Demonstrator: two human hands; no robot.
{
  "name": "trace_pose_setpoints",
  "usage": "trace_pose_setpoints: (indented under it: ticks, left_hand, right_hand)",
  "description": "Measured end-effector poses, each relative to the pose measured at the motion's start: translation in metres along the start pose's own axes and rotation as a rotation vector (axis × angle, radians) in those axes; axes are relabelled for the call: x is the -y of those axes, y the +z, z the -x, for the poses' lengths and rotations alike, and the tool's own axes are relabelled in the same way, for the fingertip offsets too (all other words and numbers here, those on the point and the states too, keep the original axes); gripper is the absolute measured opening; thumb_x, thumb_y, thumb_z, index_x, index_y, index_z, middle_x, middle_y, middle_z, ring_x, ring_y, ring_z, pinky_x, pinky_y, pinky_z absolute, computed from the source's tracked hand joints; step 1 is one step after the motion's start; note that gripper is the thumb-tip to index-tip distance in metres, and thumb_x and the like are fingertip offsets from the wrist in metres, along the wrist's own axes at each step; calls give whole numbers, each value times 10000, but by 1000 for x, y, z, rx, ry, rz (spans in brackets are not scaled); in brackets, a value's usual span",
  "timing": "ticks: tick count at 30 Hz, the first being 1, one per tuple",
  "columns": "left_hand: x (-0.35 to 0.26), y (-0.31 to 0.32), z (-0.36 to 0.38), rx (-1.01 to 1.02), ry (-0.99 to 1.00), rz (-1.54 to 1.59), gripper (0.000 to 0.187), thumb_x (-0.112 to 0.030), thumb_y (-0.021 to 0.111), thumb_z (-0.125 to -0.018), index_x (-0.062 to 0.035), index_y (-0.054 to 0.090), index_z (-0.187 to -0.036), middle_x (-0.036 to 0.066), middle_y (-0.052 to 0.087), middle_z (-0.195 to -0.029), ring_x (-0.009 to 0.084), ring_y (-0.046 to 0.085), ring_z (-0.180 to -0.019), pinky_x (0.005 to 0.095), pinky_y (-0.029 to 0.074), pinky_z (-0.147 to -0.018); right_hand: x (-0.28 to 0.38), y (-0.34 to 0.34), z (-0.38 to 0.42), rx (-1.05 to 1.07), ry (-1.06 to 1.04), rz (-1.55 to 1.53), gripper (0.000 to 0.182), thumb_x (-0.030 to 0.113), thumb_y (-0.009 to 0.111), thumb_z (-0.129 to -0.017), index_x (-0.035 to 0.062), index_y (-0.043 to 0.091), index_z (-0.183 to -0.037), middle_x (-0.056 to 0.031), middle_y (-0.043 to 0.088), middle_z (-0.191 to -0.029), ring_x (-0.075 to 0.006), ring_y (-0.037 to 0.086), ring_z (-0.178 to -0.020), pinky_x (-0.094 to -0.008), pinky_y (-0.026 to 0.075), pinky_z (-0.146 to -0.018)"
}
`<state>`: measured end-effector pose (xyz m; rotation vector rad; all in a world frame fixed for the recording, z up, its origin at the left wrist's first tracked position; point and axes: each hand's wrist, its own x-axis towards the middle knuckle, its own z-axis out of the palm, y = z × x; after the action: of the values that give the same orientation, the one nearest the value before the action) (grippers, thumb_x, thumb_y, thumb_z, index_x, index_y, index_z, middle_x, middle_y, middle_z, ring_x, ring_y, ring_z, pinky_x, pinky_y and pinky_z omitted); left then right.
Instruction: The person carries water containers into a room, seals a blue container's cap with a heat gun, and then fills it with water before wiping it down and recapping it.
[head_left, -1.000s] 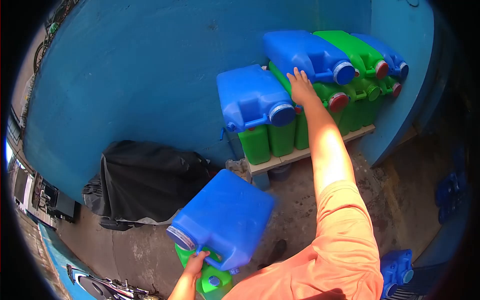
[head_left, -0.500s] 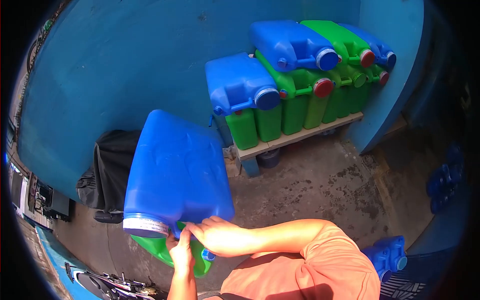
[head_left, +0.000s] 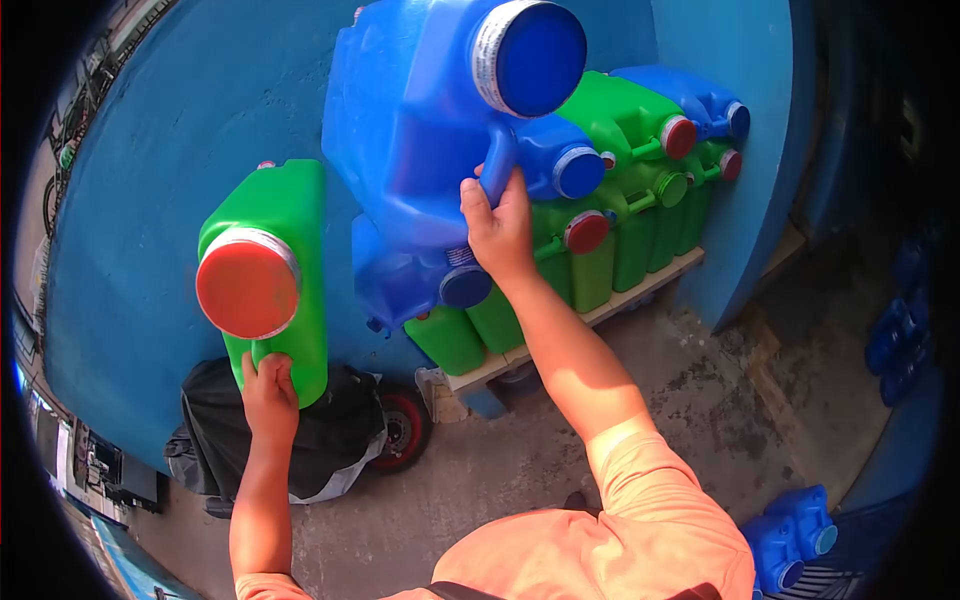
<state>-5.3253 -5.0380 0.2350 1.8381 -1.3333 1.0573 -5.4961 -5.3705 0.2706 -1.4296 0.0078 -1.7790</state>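
Observation:
My right hand [head_left: 500, 228] grips the handle of a large blue jerrycan [head_left: 420, 150], raised in front of the stacked containers with its blue cap facing me. On the left, my left hand [head_left: 268, 392] is closed around the handle of a green jerrycan [head_left: 300, 210] with a wide red cap. That green one is held up before the blue wall. Behind the raised blue can, another blue jerrycan [head_left: 395, 280] lies on the stack, partly hidden.
Several green jerrycans [head_left: 595, 265] stand on a low bench [head_left: 640, 290], with more cans lying on top. Below my left hand sits a wheeled thing under a black cover [head_left: 330, 430]. More blue containers [head_left: 790, 535] are at lower right.
Both hands were together at the blue jerrycan's handle, low down. Now they are apart: my right has lifted the blue can up and right, and my left has raised the green one.

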Motion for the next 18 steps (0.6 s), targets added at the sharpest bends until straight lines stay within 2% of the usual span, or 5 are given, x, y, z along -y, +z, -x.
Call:
trace_pose_setpoints:
  ticks: [2, 6, 9, 14, 18]
  left_hand:
    - [2, 36, -16, 260, 143, -229, 243, -39, 649, -827, -166, 606, -1029, 150, 604, -1040, 345, 635, -815, 398, 527, -642]
    - [14, 118, -63, 381, 495, -369, 217, -167, 637, -804, -254, 636, -1004, 103, 611, -1058, 260, 656, -818, 364, 543, -620]
    - [13, 173, -86, 470, 621, -339, 217, -150, 620, -810, -261, 630, -997, 90, 609, -1053, 255, 657, -824, 355, 545, -621]
    - [24, 237, -101, 547, 745, -317, 498, -148, 613, -800, -329, 582, -1264, 92, 617, -1080, 244, 652, -861, 358, 549, -636]
    - [20, 263, -114, 372, 422, -129, 734, -334, 744, -822, -10, 434, -1403, 165, 603, -1134, 332, 605, -952, 438, 491, -840]
  right_hand:
    - [-24, -33, -44, -90, 110, -177, 212, 201, 622, -964, 39, 511, -1046, -34, 578, -834, -104, 546, -737, -270, 440, -629]
    - [-73, -87, -114, -373, 299, -300, 180, 222, 586, -983, 59, 515, -1010, -21, 566, -867, -105, 528, -786, -286, 442, -688]
    - [-101, -109, -147, -538, 501, -398, 237, 275, 578, -1003, 45, 522, -993, -63, 572, -932, -156, 552, -861, -317, 468, -775]
    - [-146, -118, -185, -356, 377, -341, 464, 490, 516, -1022, 26, 518, -1012, -105, 559, -1069, -182, 527, -1044, -356, 435, -946]
    - [-171, -114, -211, -377, 413, -207, 571, 559, 490, -1007, 1, 479, -1127, -139, 528, -1158, -182, 497, -1108, -347, 413, -990]
